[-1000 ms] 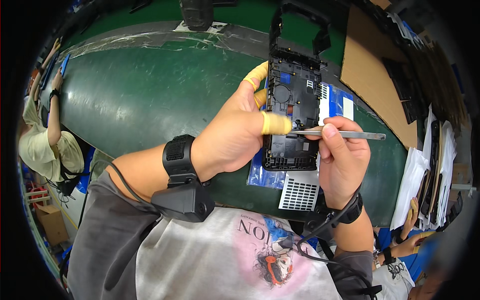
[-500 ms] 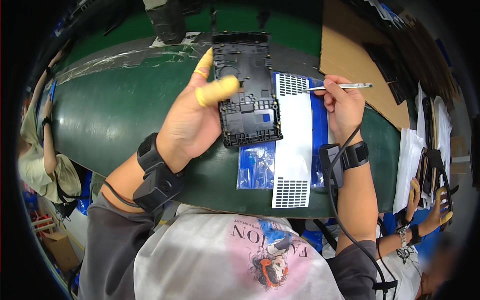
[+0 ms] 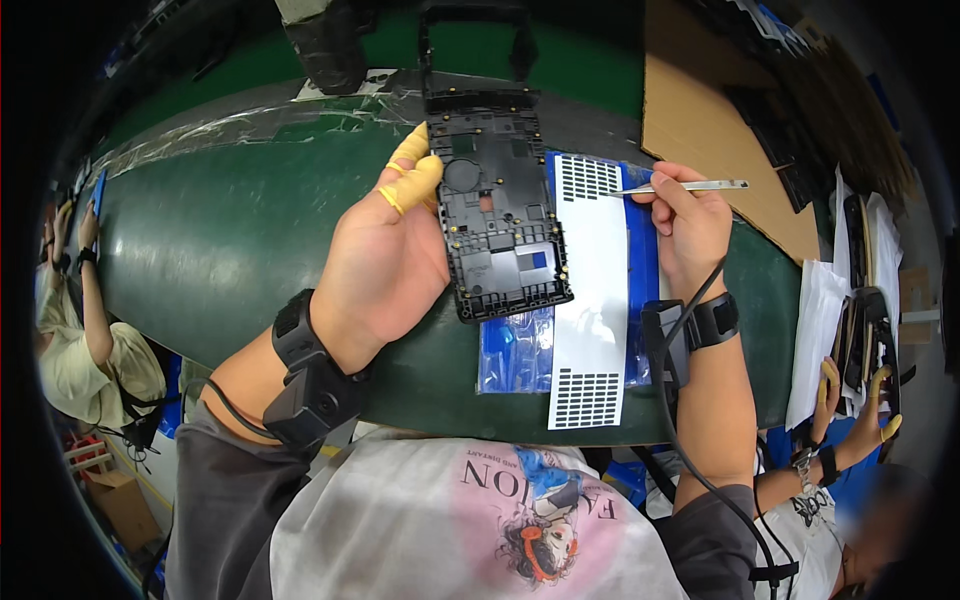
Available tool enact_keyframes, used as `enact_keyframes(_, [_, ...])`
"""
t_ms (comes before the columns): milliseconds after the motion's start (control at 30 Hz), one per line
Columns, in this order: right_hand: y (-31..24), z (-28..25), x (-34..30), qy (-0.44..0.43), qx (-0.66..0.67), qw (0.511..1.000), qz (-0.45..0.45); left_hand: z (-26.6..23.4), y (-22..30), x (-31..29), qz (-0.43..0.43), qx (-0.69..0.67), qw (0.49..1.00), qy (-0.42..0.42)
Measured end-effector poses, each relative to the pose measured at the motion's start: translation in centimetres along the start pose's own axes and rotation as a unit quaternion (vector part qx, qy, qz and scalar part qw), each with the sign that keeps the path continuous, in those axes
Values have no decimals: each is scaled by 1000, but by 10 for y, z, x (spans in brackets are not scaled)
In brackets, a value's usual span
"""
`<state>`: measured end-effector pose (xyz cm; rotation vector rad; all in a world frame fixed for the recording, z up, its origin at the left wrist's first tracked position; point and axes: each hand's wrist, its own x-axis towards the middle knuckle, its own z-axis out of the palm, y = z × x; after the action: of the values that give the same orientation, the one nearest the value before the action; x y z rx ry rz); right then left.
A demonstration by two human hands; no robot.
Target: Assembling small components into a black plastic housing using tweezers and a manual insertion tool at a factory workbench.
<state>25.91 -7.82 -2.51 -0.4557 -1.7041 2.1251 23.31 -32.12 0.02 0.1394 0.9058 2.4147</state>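
Note:
Yellow finger cots cover the thumb and a finger of my left hand [image 3: 385,250], which grips the left edge of a black plastic device housing [image 3: 490,220]. The housing is long, with an open frame at its far end and small brass-coloured dots on its ribbed face. In my right hand [image 3: 690,220] is a pair of metal tweezers [image 3: 700,186], pinched between thumb and fingers. The tips point left, at or just over the far block of small black stickers on a white sheet [image 3: 590,290]. Whether they touch a sticker cannot be made out.
Under the sheet lies a blue plastic-wrapped pack [image 3: 515,350] on the green table [image 3: 230,230]. Brown cardboard [image 3: 700,110] is at the far right, and a dark post [image 3: 330,50] stands at the back. White sleeves [image 3: 820,330] and a co-worker's hands [image 3: 850,410] are on the right; another person [image 3: 95,340] sits left.
The housing has swung nearer and tilted slightly, showing more of its open frame. My left thumb has drawn back to its edge. The tweezers stay over the sticker sheet.

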Motion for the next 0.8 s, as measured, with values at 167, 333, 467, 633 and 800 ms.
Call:
enact_keyframes(167, [-16, 8, -23, -47, 61, 997, -9, 3, -7, -1, -16, -22, 999, -44])
enact_keyframes(333, [-30, 41, -84, -93, 16, 995, -16, 9, -13, -9, -50, -19, 997, -55])
enact_keyframes(467, [-27, 45, -92, -97, 28, 994, -40, 16, -16, -14, -78, -20, 994, -69])
enact_keyframes(633, [-23, 39, -86, -99, 64, 993, -22, 18, -19, -15, -67, -24, 995, -69])
enact_keyframes(800, [-25, 39, -86, -107, 62, 992, 2, 18, -21, -15, -66, -41, 994, -78])
